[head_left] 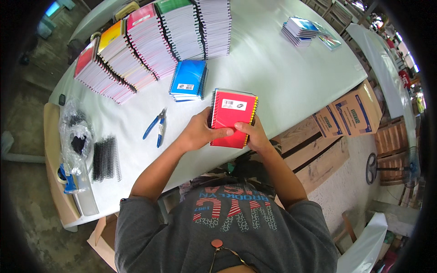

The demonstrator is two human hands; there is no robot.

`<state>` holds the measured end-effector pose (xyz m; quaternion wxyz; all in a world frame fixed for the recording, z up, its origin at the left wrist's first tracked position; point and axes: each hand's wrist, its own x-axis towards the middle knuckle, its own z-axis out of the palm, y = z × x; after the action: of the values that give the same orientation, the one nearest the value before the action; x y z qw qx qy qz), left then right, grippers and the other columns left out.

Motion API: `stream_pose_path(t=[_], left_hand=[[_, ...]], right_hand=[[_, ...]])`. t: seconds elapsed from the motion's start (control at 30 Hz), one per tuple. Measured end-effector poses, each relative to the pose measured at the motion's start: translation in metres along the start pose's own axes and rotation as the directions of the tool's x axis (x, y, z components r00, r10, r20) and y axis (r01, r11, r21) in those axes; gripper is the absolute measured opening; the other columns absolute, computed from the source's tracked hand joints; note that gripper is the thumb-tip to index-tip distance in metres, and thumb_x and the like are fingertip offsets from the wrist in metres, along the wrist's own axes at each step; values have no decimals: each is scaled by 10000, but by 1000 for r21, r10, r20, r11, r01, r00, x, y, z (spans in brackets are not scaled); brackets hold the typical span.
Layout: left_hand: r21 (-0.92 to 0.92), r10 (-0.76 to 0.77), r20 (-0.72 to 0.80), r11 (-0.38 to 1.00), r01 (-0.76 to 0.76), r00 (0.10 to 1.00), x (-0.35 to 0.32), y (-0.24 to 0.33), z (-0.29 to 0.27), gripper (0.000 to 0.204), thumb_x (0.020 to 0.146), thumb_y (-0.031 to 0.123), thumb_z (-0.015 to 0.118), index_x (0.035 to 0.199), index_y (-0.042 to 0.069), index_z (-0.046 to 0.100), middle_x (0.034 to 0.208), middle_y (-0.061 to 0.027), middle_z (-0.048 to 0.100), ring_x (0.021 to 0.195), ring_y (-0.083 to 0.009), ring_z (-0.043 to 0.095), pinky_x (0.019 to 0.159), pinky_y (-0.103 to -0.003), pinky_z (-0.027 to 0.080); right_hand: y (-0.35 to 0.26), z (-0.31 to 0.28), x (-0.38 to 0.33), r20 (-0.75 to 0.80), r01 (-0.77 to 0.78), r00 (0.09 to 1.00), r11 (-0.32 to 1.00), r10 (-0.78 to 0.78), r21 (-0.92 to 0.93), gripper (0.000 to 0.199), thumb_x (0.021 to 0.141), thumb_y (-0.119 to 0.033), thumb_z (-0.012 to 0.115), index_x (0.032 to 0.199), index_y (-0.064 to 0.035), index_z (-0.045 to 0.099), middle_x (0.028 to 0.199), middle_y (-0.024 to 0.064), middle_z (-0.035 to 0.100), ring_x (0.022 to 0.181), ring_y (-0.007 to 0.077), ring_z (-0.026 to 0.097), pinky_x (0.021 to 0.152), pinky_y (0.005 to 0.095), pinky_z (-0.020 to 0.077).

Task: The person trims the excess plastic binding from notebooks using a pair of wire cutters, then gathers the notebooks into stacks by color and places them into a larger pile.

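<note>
Both hands held a small stack of red-covered spiral notebooks (pixel 231 118) just above the near edge of the white surface (pixel 282 77), roughly in the middle of the view. The left hand (pixel 198 133) clasped the stack's left side, its grip clamped on the notebooks with the thumb lying across the lower part of the red cover. The right hand (pixel 256 134) closed on the stack's lower right corner, beside the yellow edge that showed along that side. A white label sat near the top of the cover, and the dark wire binding ran down the left edge. Just beyond the stack, a short pile of blue notebooks (pixel 189 80) lay flat on the surface. Farther off and to the left, a long row of taller notebook piles (pixel 150 45) curved across the far side, their covers red, yellow, pink and green. A pair of blue-handled pliers (pixel 156 126) rested to the left of the hands, well apart from them. At the left end lay a bundle of black spiral bindings (pixel 104 158) next to crumpled clear plastic bags (pixel 76 132). A smaller pile of notebooks (pixel 300 31) stood at the far right, and cardboard boxes (pixel 350 113) sat on the floor to the right of the surface.
</note>
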<state>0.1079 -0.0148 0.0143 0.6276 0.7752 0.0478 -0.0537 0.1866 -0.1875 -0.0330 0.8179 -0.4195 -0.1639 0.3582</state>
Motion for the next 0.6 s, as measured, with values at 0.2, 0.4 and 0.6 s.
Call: stream_pose_path(t=[0.2,0.4,0.6], left_hand=[[551,224,-340,834,0,913,2,57,-58,418,889,342,555,1117,-7,569,1039,-156,635,951,-231,613,796,-348,472],[853,726,-522,430,297,448,-9,77,-223,435,813,92,568,1241,70,493,1192,-145,564,1123,-305,519,951,-368,388],[761,416,-647,406,506,639,-46,73,-310,359,839,203,561,1173,71,563,1144,-159,590,1056,-353,553,910,-388,407]], right_hand=[[-9,-14,4,3,-41,999,953,42,301,437,841,-197,569,1209,0,441,1130,122,561,1028,210,569,887,366,464],[-21,-32,-11,-134,23,990,919,32,392,447,873,-203,519,1254,4,408,1197,152,537,1074,259,545,940,415,432],[-23,-28,-10,-198,23,979,928,55,371,390,869,-183,531,1210,-10,452,1146,130,558,1030,227,563,898,372,459]])
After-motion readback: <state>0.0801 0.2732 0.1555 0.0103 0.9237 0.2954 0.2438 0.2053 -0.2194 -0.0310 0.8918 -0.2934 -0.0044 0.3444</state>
